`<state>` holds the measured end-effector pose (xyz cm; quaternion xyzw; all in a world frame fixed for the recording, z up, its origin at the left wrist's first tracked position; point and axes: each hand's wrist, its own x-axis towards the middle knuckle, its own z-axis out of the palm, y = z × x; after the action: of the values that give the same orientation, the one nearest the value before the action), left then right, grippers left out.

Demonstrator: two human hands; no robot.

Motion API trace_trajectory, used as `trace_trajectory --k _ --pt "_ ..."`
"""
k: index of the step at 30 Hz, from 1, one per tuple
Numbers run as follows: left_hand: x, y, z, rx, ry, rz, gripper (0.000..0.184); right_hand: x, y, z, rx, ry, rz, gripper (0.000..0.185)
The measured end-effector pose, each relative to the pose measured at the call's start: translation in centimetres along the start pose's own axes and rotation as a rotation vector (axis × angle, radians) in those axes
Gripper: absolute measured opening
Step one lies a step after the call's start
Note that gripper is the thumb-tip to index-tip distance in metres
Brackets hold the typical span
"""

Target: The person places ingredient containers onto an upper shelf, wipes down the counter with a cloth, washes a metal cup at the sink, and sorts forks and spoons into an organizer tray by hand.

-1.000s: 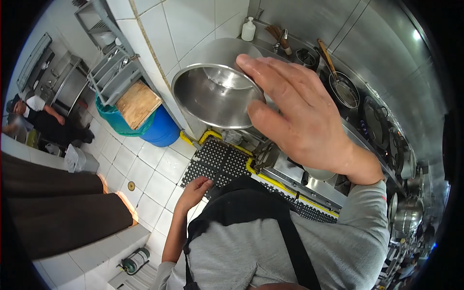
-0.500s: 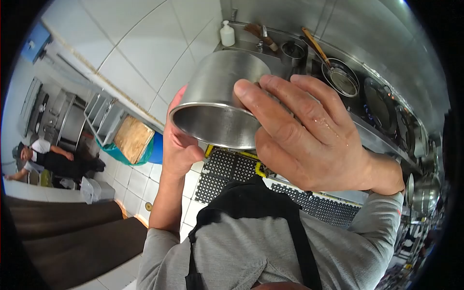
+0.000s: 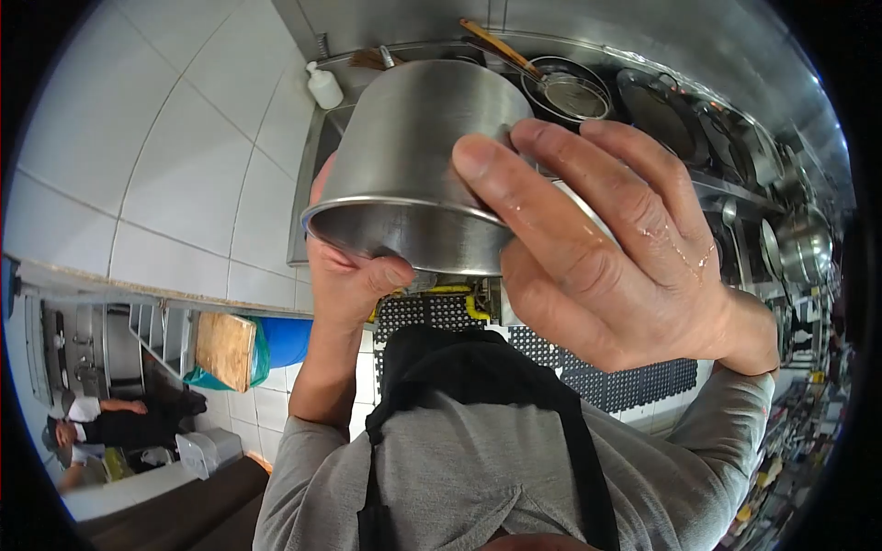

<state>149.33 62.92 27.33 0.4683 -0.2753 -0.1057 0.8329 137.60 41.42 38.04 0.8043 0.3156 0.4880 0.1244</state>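
Note:
A brushed stainless steel pot [image 3: 427, 129] is held up in front of me, tilted with its open mouth facing down toward me. My left hand [image 3: 344, 280] grips it from the left, thumb at the lower rim and the other fingers mostly hidden behind the wall. On the right side, my right hand [image 3: 616, 248] is curled against the pot, its index finger lying on the outer wall. Wet drops shine on the back of that hand. Whether a handle sits beneath its fingers cannot be seen.
Behind the pot are a white pump bottle [image 3: 324, 85], a strainer [image 3: 574, 95] over a pan, and dark pans [image 3: 663, 115] along the stove. Black perforated mats [image 3: 625, 381] cover part of the floor. Far left, another person [image 3: 119, 427] is near a sink [image 3: 124, 344].
My view has turned, so the stove and pans appear farther left. The pot stays in both hands, now with slightly more of its outer wall showing. My left thumb has shifted along the rim.

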Motion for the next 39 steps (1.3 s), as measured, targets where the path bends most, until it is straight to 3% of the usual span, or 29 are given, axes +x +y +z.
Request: trace_trajectory --k 8,15,20,21,22,24,25,26,27,30,39 --pt "5.2 -1.9 -2.9 -0.072 -0.116 -0.012 0.141 1.9 -0.4 1.6 -0.077 -0.115 0.102 0.023" --pt "11.5 -0.9 -7.9 -0.118 -0.237 -0.064 0.136 5.2 0.0 7.2 -0.039 -0.183 0.232 0.024" --pt "16.6 -3.8 -13.9 0.06 -0.384 -0.068 0.116 5.5 1.0 13.6 0.033 -0.309 0.322 0.032" --pt "17.8 -5.8 -15.7 0.118 -0.425 0.021 0.099 4.9 1.1 15.5 0.076 -0.364 0.442 0.029" --pt "19.5 -7.5 -17.9 0.121 -0.421 0.027 0.099 4.1 1.1 17.4 0.115 -0.418 0.561 0.028" --pt "23.5 -10.8 -23.0 0.173 -0.275 -0.484 0.075 1.3 1.6 20.8 0.286 -0.521 0.699 0.036" --pt "25.3 -13.0 -25.5 0.172 -0.276 -0.484 0.075 0.3 1.5 22.3 0.307 -0.637 0.774 0.037" --pt "26.9 -15.5 -28.1 0.191 -0.097 -0.537 0.069 -0.4 1.2 23.7 0.329 -0.757 0.851 0.039" --pt "28.5 -17.9 -30.3 0.208 0.083 -0.591 0.063 -0.8 0.9 25.0 0.33 -0.764 0.854 0.039" --pt "31.9 -24.5 -35.2 0.283 0.247 -0.63 0.053 -2.2 0.0 28.6 0.474 -0.905 0.96 0.039" --pt "41.4 -38.6 -36.2 0.125 0.217 -0.825 0.045 -6.8 5.1 44.5 0.574 -0.867 1.138 0.035"
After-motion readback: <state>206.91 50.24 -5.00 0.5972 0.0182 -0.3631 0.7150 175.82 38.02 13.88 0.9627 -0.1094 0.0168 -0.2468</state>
